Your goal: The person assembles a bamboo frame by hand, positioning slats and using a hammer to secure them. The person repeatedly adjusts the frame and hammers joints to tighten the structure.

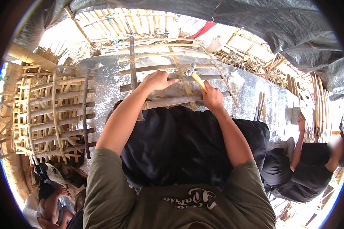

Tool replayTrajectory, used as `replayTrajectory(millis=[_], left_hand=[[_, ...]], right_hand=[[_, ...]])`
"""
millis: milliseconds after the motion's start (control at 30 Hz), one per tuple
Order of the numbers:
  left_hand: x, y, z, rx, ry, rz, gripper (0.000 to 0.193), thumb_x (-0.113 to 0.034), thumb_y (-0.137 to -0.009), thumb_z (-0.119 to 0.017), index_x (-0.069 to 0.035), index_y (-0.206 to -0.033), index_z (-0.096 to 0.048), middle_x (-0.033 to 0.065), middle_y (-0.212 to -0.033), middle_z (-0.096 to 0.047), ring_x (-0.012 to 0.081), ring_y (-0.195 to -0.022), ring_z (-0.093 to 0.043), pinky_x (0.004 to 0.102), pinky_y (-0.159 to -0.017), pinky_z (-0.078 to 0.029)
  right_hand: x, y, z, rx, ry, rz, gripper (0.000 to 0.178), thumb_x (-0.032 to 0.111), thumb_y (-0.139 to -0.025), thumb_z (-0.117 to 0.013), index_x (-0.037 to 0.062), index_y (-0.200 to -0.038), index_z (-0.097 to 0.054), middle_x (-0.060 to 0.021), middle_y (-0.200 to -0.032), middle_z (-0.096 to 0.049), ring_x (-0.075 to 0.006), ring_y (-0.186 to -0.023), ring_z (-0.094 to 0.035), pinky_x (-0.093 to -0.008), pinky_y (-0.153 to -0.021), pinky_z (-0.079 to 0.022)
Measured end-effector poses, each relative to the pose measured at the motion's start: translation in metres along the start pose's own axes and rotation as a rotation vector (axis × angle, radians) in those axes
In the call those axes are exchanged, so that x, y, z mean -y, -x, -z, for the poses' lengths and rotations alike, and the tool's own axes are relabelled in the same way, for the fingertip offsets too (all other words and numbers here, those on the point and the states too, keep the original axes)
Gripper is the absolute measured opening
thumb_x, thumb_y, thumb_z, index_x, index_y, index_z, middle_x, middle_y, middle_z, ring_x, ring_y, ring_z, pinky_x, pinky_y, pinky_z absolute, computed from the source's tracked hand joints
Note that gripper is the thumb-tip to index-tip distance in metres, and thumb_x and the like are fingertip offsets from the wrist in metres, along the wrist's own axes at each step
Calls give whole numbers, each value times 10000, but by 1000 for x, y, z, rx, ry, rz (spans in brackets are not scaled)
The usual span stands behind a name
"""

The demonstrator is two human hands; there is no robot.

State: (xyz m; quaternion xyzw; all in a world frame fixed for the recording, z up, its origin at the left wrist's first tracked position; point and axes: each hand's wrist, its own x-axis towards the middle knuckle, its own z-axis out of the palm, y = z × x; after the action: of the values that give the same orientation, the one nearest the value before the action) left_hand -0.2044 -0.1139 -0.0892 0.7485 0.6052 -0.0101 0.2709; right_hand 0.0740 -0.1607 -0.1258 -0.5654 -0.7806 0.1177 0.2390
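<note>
A lattice frame of bamboo slats [172, 100] lies before me on a grey sheet, its crosswise strips joined by several lengthwise ones. My right hand [213, 97] is closed around the light wooden handle of a hammer [198, 81], whose metal head is over the frame's middle strip. Over the left part of the frame is my left hand [159, 80], close to the dark lengthwise slat [132, 61]. Its fingers are curled and the thumb points toward the hammer. Whatever those fingers may pinch is hidden.
Stacked bamboo lattices [57, 110] stand at the left. A co-worker in dark clothes [294, 171] sits at the right, and another person [51, 206] is at the lower left. Bamboo scraps [252, 70] lie at the back right, under a dark tarpaulin [302, 34].
</note>
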Motion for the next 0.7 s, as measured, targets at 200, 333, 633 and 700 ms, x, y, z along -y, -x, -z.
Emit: replayTrajectory(millis=[200, 333, 633, 700], left_hand=[[-2, 1, 12, -20, -15, 34, 730, -671, -937, -549, 20, -743, -682, 207, -672, -658, 317, -690, -688, 449, -667, -545], [-20, 6, 28, -89, -83, 81, 695, -665, -941, -536, 4, -868, -706, 215, -860, -702, 348, -853, -703, 476, -780, -558], [-18, 2, -2, -281, -112, 67, 697, -570, -1047, -319, -27, -904, -731, 256, -1010, -700, 442, -1014, -668, 540, -933, -517], [-21, -2, -3, -255, -59, 103, 732, -577, -1051, -280, -20, -892, -728, 273, -1015, -697, 452, -1020, -663, 547, -936, -512]], right_hand=[[13, -8, 16, -29, -16, -31, 158, 180, -927, -656, 70, -1012, -578, -230, -723, -648, -470, -700, -648, -563, -609, -508], [5, -20, 31, -157, -101, 30, 130, 85, -891, -657, 21, -966, -572, -221, -910, -635, -451, -893, -617, -540, -755, -500], [7, -29, 62, -303, -190, 52, 106, 101, -939, -635, 7, -967, -596, -215, -829, -619, -437, -840, -592, -503, -710, -458], [0, -25, 59, -293, -215, -1, 136, 136, -963, -637, 7, -998, -613, -219, -764, -618, -440, -789, -603, -513, -698, -470]])
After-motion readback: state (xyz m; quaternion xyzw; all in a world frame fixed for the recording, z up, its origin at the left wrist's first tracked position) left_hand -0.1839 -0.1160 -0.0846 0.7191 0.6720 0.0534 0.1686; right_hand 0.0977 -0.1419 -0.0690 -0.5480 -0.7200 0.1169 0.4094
